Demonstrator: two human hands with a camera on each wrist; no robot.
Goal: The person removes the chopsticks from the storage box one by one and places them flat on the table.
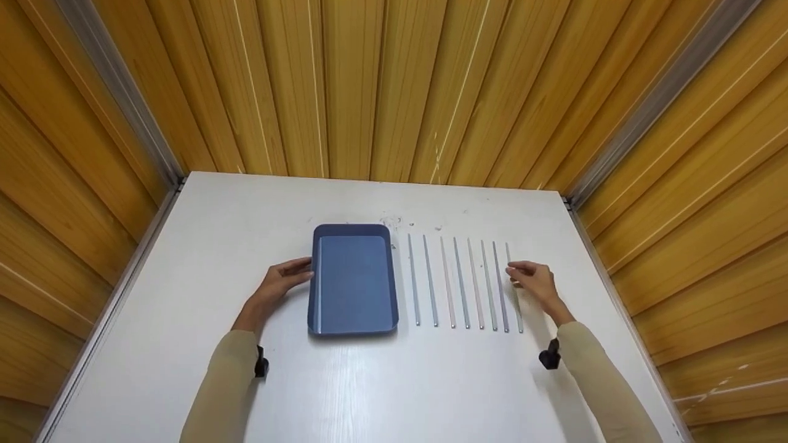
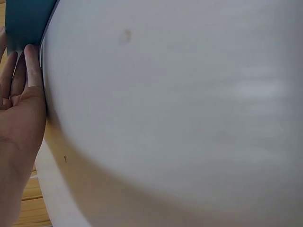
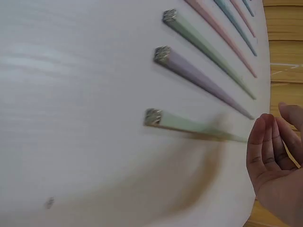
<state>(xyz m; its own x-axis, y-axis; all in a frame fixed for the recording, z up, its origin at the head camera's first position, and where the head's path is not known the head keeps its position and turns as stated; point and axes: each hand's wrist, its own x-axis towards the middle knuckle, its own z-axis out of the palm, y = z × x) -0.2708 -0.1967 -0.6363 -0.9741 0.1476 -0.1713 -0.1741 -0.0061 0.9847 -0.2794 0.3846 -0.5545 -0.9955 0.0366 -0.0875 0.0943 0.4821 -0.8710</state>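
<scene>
A blue rectangular tray [image 1: 357, 283] lies on the white table, with bare inside. My left hand [image 1: 284, 280] is at its left wall; in the left wrist view the fairly straight fingers [image 2: 32, 66] lie against the tray's side [image 2: 28, 21]. To the right of the tray, several pastel chopsticks with silvery ends are laid in a row. My right hand [image 1: 534, 280] hovers at the upper part of the rightmost one, a pale green chopstick [image 3: 184, 125]. Its fingers are loosely extended, with the thumb apart. Beside that chopstick lies a purple one [image 3: 199, 80].
The white table [image 1: 357, 394] carries small dark marks behind the tray. Yellow wood-patterned walls [image 1: 351, 86] with metal corner posts enclose its back and sides. A small black device [image 1: 550, 355] is on the right wrist, another [image 1: 261, 363] on the left.
</scene>
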